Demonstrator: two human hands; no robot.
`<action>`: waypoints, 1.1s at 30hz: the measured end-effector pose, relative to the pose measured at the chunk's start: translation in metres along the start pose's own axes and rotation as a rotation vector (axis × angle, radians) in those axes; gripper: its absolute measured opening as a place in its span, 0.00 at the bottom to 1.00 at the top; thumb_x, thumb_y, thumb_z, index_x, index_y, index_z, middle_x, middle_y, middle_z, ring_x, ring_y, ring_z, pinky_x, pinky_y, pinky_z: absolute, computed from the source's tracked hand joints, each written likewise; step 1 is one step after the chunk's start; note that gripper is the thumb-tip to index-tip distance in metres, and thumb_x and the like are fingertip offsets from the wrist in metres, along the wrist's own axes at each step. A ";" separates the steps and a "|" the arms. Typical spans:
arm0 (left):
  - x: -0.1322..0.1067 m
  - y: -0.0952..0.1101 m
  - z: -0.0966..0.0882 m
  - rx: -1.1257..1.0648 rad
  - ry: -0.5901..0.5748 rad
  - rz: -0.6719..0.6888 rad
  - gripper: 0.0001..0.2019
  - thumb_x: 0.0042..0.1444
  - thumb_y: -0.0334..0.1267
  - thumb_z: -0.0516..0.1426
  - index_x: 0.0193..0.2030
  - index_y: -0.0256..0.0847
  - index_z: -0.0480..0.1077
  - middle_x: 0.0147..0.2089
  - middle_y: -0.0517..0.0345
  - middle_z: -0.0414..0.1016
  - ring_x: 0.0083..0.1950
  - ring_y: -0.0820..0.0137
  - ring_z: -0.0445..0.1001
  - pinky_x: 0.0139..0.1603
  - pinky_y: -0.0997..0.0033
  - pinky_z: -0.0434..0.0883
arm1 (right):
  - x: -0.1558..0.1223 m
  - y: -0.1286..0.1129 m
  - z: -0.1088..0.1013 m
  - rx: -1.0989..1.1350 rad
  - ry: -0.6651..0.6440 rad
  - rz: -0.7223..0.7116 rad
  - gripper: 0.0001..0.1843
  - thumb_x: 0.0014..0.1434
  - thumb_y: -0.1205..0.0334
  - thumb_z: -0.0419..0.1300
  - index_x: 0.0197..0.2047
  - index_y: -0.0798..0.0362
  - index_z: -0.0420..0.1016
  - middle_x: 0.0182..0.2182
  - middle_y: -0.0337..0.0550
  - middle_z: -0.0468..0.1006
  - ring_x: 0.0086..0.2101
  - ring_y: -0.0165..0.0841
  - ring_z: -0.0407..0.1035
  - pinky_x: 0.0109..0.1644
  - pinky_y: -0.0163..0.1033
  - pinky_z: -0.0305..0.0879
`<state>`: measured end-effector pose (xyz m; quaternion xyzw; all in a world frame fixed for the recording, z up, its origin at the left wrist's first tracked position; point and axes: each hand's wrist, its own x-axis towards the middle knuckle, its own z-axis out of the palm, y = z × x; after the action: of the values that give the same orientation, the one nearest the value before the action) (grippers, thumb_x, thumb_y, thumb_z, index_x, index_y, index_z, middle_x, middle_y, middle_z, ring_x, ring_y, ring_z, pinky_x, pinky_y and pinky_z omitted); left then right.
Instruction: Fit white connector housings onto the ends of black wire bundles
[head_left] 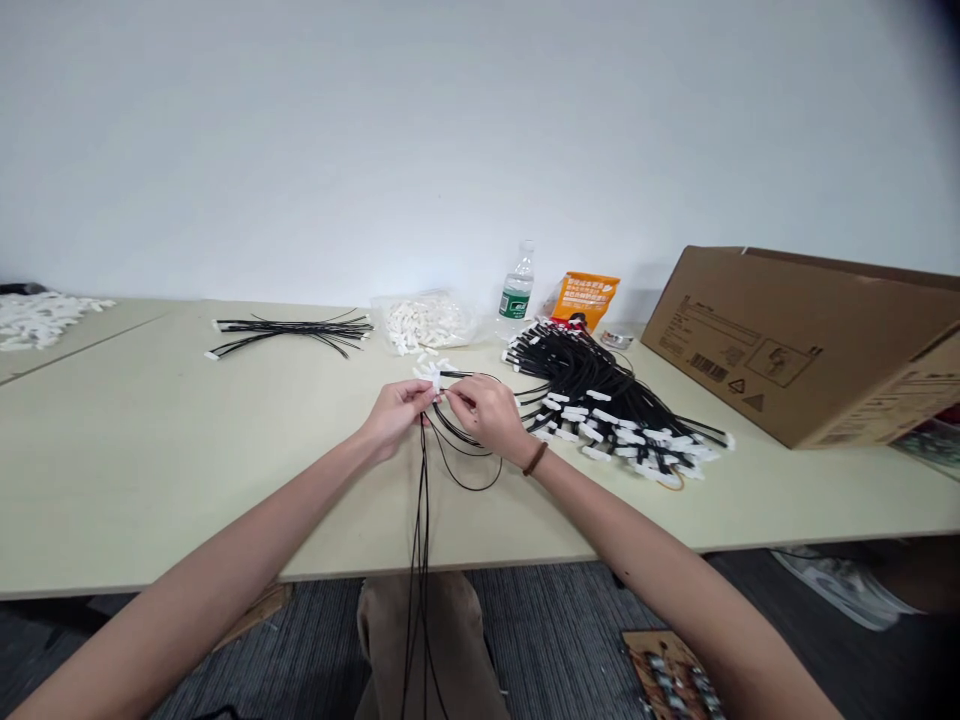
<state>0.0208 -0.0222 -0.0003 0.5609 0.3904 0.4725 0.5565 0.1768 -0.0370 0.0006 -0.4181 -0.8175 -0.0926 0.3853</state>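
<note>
My left hand (396, 415) is closed, pinching a small white connector (436, 378) between thumb and fingertips. Close beside it, my right hand (486, 408) pinches a thin black wire against the connector; the fingers partly hide where they meet. Long black wires (424, 510) hang from my hands over the table's front edge toward my lap. Other black wires loop below and to the right of my fingers. Just behind my hands lie several loose white connectors (424, 364). Further back, a clear plastic bag (466, 318) holds a heap of similar white pieces.
A large heap of black cables (592, 375) with white ends lies right. A smaller cable bundle (292, 328) lies left, and white connectors (45, 318) at far left. A water bottle (516, 290), orange packet (587, 300) and cardboard box (750, 340) stand behind.
</note>
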 end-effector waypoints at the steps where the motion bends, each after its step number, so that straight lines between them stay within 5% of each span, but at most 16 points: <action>1: 0.000 0.000 0.000 0.002 0.000 0.005 0.17 0.39 0.48 0.63 0.31 0.36 0.74 0.31 0.56 0.71 0.30 0.76 0.64 0.26 0.76 0.62 | 0.000 0.000 0.001 -0.002 0.001 -0.001 0.12 0.59 0.64 0.51 0.26 0.54 0.69 0.22 0.39 0.70 0.27 0.29 0.62 0.35 0.34 0.55; 14: 0.004 0.002 -0.002 -0.103 0.105 -0.061 0.17 0.35 0.46 0.65 0.31 0.35 0.73 0.34 0.54 0.71 0.36 0.72 0.66 0.31 0.74 0.65 | -0.002 -0.002 0.002 -0.180 0.131 0.013 0.10 0.61 0.62 0.51 0.35 0.53 0.72 0.31 0.44 0.72 0.36 0.34 0.62 0.38 0.37 0.56; 18: 0.005 0.001 -0.006 -0.187 0.178 -0.124 0.14 0.37 0.40 0.65 0.29 0.35 0.72 0.35 0.54 0.71 0.35 0.73 0.67 0.35 0.72 0.68 | -0.006 -0.007 0.000 -0.362 0.188 -0.199 0.09 0.61 0.66 0.50 0.39 0.53 0.71 0.35 0.46 0.72 0.38 0.35 0.59 0.40 0.40 0.55; 22: 0.005 0.004 -0.008 -0.288 0.210 -0.171 0.09 0.40 0.34 0.63 0.30 0.35 0.72 0.34 0.56 0.71 0.34 0.75 0.68 0.37 0.72 0.68 | -0.007 -0.012 0.005 -0.361 0.060 -0.503 0.10 0.62 0.68 0.48 0.38 0.55 0.70 0.33 0.44 0.71 0.39 0.33 0.59 0.42 0.40 0.54; 33: 0.005 0.006 -0.007 -0.352 0.121 -0.212 0.03 0.48 0.30 0.57 0.31 0.35 0.71 0.32 0.59 0.69 0.29 0.80 0.66 0.32 0.78 0.67 | -0.009 -0.008 0.014 -0.381 0.066 -0.511 0.09 0.62 0.69 0.48 0.36 0.55 0.69 0.31 0.41 0.71 0.35 0.31 0.59 0.38 0.39 0.51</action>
<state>0.0151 -0.0159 0.0057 0.3816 0.3915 0.5051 0.6678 0.1662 -0.0412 -0.0139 -0.2606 -0.8511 -0.3511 0.2905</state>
